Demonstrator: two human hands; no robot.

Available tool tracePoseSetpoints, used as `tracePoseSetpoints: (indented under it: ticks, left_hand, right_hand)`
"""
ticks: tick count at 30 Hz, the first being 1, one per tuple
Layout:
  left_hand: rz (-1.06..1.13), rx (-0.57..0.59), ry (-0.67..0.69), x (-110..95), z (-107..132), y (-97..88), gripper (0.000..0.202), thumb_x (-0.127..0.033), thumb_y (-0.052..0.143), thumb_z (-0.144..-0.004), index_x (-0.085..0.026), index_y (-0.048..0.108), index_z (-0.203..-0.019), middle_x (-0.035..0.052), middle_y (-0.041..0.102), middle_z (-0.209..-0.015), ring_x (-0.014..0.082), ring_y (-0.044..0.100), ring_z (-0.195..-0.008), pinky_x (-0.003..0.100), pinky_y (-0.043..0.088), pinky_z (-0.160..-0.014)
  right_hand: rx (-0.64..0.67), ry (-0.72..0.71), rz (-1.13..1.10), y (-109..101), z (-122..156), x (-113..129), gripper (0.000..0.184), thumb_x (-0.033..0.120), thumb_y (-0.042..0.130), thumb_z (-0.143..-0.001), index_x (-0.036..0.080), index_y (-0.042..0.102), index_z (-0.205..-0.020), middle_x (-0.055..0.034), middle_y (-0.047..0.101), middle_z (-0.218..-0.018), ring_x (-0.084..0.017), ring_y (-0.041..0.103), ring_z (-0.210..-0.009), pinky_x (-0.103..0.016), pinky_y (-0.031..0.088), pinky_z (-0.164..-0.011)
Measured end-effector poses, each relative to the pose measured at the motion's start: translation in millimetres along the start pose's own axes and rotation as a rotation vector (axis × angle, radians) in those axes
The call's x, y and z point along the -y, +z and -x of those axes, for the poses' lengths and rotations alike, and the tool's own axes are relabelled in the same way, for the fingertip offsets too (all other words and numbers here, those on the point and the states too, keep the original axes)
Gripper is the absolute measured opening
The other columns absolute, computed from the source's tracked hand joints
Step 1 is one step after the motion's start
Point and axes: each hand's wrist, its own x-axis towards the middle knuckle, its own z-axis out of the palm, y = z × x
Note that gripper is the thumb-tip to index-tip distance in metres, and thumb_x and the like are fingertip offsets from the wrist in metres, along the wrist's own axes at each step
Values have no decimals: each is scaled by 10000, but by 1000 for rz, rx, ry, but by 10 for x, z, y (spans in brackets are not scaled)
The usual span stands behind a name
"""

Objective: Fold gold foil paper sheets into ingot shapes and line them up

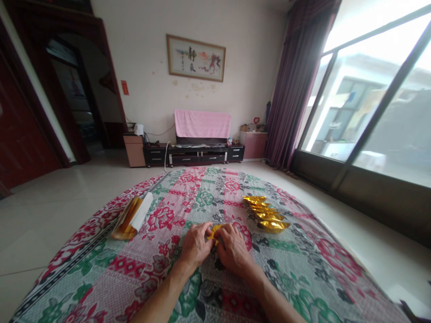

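Note:
Both my hands meet over the middle of the patterned cloth, pinching one small piece of yellow-gold paper [216, 230] between them. My left hand [196, 243] grips its left side with thumb and fingers. On the other side, my right hand [233, 246] has its fingers curled over the paper and hides part of it. To the right lies a row of several folded gold foil paper ingots [273, 226], overlapping one another. A stack of flat gold paper sheets [129, 220] in a white wrapper rests to the left.
A floral cloth [202, 197] covers the round surface before me. Beyond it stands a low black TV cabinet [188, 158] with a pink cloth [202, 123] draped over something. Windows and a purple curtain [292, 85] are on the right, a doorway on the left.

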Motion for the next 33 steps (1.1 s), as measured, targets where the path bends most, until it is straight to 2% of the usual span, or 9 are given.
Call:
tracePoseSetpoints:
  ticks: [9,12,14,17,20,23,27,33]
  left_hand:
    - [35,61,-10,58,-28,-41,416,-47,522,-708,-213,588,-1084,-4,665,-882,148,542,-875,259,403,-837]
    - [8,40,28,47,-5,-39,405,-38,481,-726,-217,593,-1071,1,658,-899,154,534,-886,266,404,-834]
    - [-19,22,88,28,20,-38,329,-83,466,-770,-214,608,-1035,14,649,-915,164,530,-891,283,404,-837]
    - [-63,20,186,-14,60,-43,205,-203,483,-819,-215,633,-959,31,634,-910,183,526,-880,313,401,-834]
    - [-106,21,234,-53,87,-46,158,-234,494,-824,-215,640,-884,32,619,-875,188,519,-865,319,402,-818]
    - [-140,14,255,-75,100,-41,188,-203,470,-833,-214,620,-945,34,610,-901,187,509,-879,321,399,-830]
    - [-145,-8,237,-65,99,-21,367,-155,487,-804,-198,493,-1168,46,601,-977,194,500,-923,324,403,-847]
    - [-103,-2,207,-43,92,-5,244,-94,435,-814,-202,523,-1015,22,611,-954,178,504,-895,294,411,-811]
  right_hand:
    - [-13,-14,3,8,0,-8,231,84,460,-739,208,583,-891,-52,530,-985,-181,480,-907,-275,348,-786]
    - [-8,-17,-10,-13,-3,14,219,91,463,-742,202,596,-877,-56,541,-964,-181,490,-903,-271,357,-776]
    - [-15,-25,-36,-38,-20,21,202,110,467,-753,201,606,-867,-52,554,-938,-177,502,-884,-268,366,-767]
    - [-103,-23,-73,-83,-76,-21,209,128,442,-782,194,621,-868,-53,579,-921,-172,517,-878,-274,373,-791]
    - [-207,22,-63,-112,-143,-146,256,125,402,-804,194,634,-889,-60,600,-968,-173,527,-908,-277,374,-816]
    - [-166,62,-53,-101,-185,-304,264,152,404,-818,202,635,-936,-53,613,-1035,-169,536,-952,-261,374,-826]
    - [-95,154,-29,-72,-200,-427,280,178,373,-839,197,634,-938,-46,639,-945,-156,557,-880,-233,376,-790]
    - [-75,217,-34,-116,-246,-413,334,281,326,-871,192,647,-900,-52,660,-869,-167,583,-833,-224,377,-741]
